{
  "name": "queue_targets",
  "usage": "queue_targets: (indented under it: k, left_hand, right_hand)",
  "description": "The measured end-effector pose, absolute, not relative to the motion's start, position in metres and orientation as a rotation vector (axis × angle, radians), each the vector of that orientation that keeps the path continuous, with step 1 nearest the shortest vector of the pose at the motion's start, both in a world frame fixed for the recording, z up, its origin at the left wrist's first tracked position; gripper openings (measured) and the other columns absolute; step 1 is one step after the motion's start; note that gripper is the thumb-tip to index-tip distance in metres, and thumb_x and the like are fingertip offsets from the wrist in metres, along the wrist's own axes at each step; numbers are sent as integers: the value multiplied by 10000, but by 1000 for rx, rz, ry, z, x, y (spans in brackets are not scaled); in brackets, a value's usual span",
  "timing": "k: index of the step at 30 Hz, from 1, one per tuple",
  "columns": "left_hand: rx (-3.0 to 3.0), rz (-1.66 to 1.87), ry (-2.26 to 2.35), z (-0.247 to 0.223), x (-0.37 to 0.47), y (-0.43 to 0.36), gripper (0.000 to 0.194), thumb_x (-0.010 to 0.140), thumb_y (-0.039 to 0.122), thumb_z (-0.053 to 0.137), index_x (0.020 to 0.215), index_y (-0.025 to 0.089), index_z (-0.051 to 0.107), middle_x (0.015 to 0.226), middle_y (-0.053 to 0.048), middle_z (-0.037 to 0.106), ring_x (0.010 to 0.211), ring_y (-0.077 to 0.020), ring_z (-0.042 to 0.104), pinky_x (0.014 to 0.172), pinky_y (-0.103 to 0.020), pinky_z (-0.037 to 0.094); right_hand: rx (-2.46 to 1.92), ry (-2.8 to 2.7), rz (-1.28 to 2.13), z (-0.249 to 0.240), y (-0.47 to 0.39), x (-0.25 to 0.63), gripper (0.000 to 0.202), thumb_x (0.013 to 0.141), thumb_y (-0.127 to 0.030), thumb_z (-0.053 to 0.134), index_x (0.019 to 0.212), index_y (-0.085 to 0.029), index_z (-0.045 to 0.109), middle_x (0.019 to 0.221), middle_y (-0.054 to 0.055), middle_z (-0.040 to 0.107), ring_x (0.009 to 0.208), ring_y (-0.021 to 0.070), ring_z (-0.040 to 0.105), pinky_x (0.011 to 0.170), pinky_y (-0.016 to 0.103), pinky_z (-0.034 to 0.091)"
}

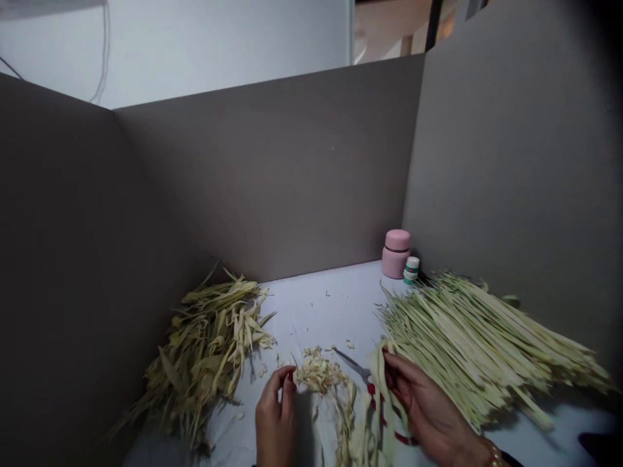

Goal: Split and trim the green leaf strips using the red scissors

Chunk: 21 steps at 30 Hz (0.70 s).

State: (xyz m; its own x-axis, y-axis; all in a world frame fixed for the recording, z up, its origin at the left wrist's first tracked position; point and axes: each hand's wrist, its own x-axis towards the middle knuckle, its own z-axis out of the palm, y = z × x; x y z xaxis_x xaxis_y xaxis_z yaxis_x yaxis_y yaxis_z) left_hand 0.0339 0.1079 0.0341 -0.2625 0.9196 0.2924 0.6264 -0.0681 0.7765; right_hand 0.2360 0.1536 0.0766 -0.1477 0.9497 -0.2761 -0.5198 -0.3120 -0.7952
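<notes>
My left hand (276, 415) rests low on the white table (321, 305), its fingertips pinching at a small heap of pale leaf trimmings (318, 373). My right hand (428, 408) grips a long pale green leaf strip (377, 383) that hangs down toward the bottom edge. Grey scissors with red handles (357, 368) lie on the table between my two hands, partly hidden under the strip and my right hand.
A big stack of long straight leaf strips (481, 337) lies at the right. A loose heap of curled leaf scraps (209, 344) lies at the left. A pink jar (396, 253) and a small green-and-white bottle (411, 270) stand at the back. Grey cardboard walls (272, 175) enclose the table.
</notes>
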Motion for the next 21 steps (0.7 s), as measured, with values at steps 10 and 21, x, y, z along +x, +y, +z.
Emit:
queue_targets:
  k: [10, 21]
  left_hand:
    - [1640, 1081, 1777, 30, 48, 110, 242, 834, 268, 360, 794, 181, 582, 763, -68, 625, 720, -202, 563, 647, -307, 411]
    - [1368, 1221, 1206, 39, 81, 97, 383, 764, 449, 479, 995, 154, 554, 872, -109, 640, 809, -209, 585, 710, -299, 433]
  right_hand:
    - [-1025, -522, 1871, 70, 143, 226, 237, 595, -215, 715, 737, -200, 525, 586, -71, 628, 560, 85, 589, 552, 173, 466]
    - [-1071, -1204, 1733, 55, 136, 211, 192, 647, -263, 632, 531, -164, 515, 375, -85, 453, 338, 54, 379, 360, 172, 251]
